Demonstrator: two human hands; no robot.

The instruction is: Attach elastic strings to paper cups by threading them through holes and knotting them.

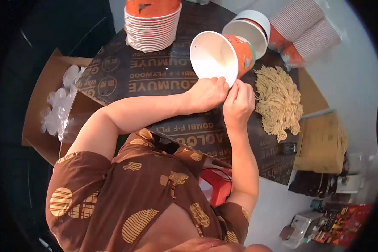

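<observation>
An orange paper cup (217, 56) with a white inside lies tilted on its side, its mouth turned toward me. My left hand (206, 94) grips its lower rim with curled fingers. My right hand (238, 103) is right beside it, fingertips pinched on the same rim; whether anything small is between them I cannot tell. A second cup of the same kind (251, 27) lies just behind the first. A heap of pale dry noodles (279, 101) rests on the dark printed plywood tabletop (155, 75), just right of my right hand.
A tall stack of orange cups (152, 27) stands at the far edge. Wrapped sleeves of cups (306, 29) lie at the back right. An open cardboard box with clear plastic lids (59, 105) sits at the left, another carton (321, 145) at the right, a red stool (216, 185) below.
</observation>
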